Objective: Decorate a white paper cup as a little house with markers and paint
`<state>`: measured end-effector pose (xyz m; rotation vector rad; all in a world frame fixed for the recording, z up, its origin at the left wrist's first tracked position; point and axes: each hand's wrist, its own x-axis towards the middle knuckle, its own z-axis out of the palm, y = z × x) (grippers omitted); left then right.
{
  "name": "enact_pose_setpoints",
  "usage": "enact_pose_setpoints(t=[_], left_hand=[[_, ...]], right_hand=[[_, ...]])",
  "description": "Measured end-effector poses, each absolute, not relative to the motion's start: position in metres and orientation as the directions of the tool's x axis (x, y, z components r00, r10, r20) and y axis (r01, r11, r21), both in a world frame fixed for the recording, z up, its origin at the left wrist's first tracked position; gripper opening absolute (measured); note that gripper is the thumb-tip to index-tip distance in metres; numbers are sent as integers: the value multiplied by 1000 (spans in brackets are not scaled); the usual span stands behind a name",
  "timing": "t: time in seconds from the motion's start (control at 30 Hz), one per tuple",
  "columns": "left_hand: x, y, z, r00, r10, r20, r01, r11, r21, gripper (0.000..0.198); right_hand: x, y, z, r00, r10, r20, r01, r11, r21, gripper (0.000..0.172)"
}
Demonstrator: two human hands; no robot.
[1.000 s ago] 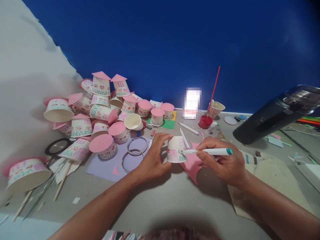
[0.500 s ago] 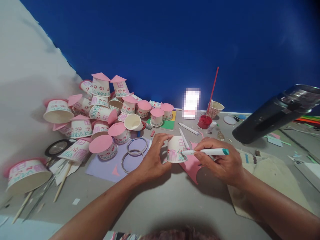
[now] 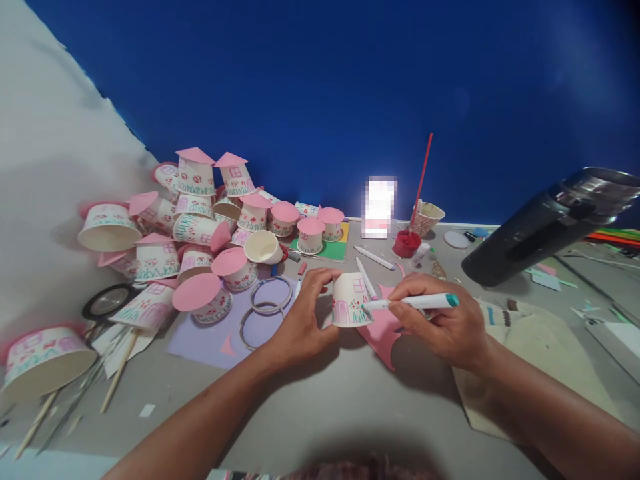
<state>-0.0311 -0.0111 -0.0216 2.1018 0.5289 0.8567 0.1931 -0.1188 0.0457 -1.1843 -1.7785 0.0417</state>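
My left hand (image 3: pixel 311 313) grips an upside-down white paper cup (image 3: pixel 346 293) from its left side. A purple window, a purple door, red flowers and green strokes are drawn on the cup. In my right hand (image 3: pixel 440 320) is a white marker (image 3: pixel 420 302) with a green end, its tip at the cup's lower right side. Beneath and behind the cup lies a cut pink paper scrap (image 3: pixel 383 343). A second marker (image 3: pixel 367 279) rests just behind the cup, and another marker (image 3: pixel 374 257) lies farther back.
At left is a pile of decorated cups with pink roofs (image 3: pixel 196 293). Two rings (image 3: pixel 270 310) lie on purple paper (image 3: pixel 200 350). A dark flask (image 3: pixel 530 233) stands at right, near a beige cloth (image 3: pixel 540 373). Farther back are a red pot (image 3: pixel 406 245) and a lit phone (image 3: pixel 379 207).
The cup has turned, so its purple door now sits farther left and more red flowers and green strokes show. My hands stay in nearly the same place; the view has shifted slightly.
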Motion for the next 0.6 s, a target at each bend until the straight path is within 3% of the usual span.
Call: enact_pose_setpoints(t=[0.6], left_hand=[[-28, -13, -19, 675, 624, 394, 29, -555, 831, 79]], right_hand=[[195, -119, 52, 18, 673, 740, 718, 506, -478, 13]])
